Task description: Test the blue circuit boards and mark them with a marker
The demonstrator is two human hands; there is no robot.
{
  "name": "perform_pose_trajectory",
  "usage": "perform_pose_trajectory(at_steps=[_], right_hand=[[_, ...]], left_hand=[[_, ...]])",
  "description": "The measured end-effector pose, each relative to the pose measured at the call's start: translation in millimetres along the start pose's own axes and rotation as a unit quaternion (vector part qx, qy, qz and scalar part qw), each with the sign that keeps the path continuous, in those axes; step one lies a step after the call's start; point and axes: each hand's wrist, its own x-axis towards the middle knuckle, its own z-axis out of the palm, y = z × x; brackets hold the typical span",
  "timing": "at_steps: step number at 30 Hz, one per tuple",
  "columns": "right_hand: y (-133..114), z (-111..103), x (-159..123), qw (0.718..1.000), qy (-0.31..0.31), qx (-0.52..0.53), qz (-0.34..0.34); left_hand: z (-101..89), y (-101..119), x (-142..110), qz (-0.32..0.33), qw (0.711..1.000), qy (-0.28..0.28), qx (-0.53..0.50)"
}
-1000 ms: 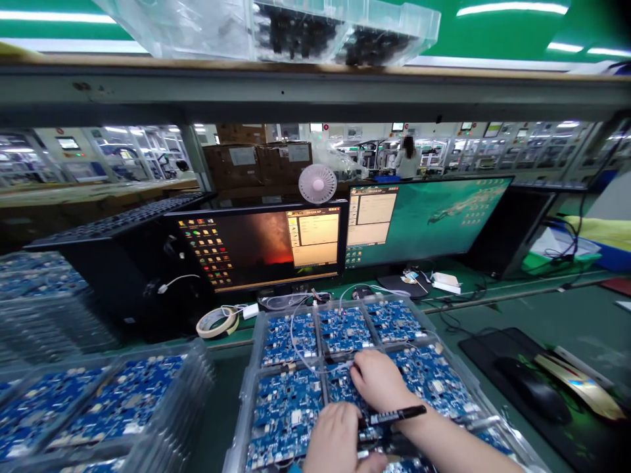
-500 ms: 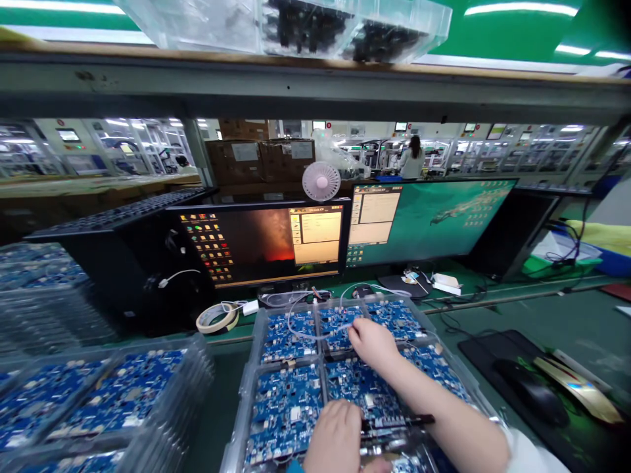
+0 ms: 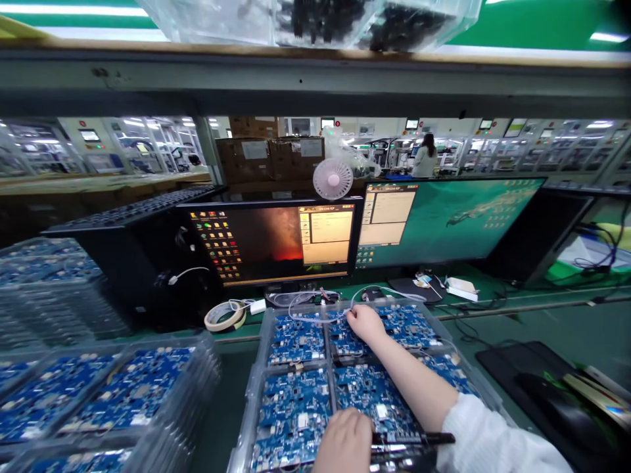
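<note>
My right hand (image 3: 367, 323) is closed in a pinch at the end of a thin white cable (image 3: 315, 320), over a blue circuit board (image 3: 340, 341) in the back row of a clear plastic tray (image 3: 252, 401). The cable loops off to the left. Near the front, my left hand (image 3: 345, 441) is closed, its fingers curled, and a dark, shiny object with a black rod (image 3: 414, 438) sticks out to its right. What this object is, I cannot make out. More blue boards (image 3: 296, 414) lie flat in the tray's compartments around both hands.
Stacked trays of boards (image 3: 133, 387) stand at the left. Behind are two monitors (image 3: 276, 243), a small fan (image 3: 333, 179), a tape roll (image 3: 225, 316) and loose cables. A mouse (image 3: 557, 401) rests on a black pad at right. A shelf (image 3: 296, 82) spans overhead.
My right hand has moved slightly farther back over the board with the cable end. My left hand stays near the dark object. The whole view has shifted a little.
</note>
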Motion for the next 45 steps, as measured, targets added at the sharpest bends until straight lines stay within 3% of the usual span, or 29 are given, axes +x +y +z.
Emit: perform_pose_trajectory(at_steps=[16, 27, 30, 33, 36, 38, 42, 45], right_hand=[[-12, -5, -5, 0.999, 0.036, -0.023, 0.023], [-3, -21, -14, 0.994, 0.064, 0.075, 0.046], [-2, -34, -34, 0.991, 0.064, 0.118, 0.017], [0, -46, -68, 0.986, 0.038, 0.158, -0.028], [5, -48, -109, 0.976, -0.012, 0.208, -0.060], [9, -44, -132, 0.963, -0.055, 0.254, -0.064], [10, -35, -165, 0.936, -0.114, 0.319, -0.090], [8, -35, -177, 0.933, -0.121, 0.317, -0.122]], left_hand=[[-2.5, 1, 0, -0.017, 1.000, -0.008, -0.014], [-10.3, 2, 2, -0.024, 0.999, -0.019, -0.025], [-18.9, 0, -1, 0.003, 0.998, -0.007, -0.061], [-26.8, 0, -6, 0.012, 0.994, 0.042, -0.097], [-31.9, 4, -9, -0.008, 0.985, 0.113, -0.130], [-35.5, 8, -8, -0.004, 0.981, 0.131, -0.147], [-44.7, 16, -4, 0.032, 0.983, 0.061, -0.170], [-50.1, 21, -2, 0.010, 0.987, 0.032, -0.160]])
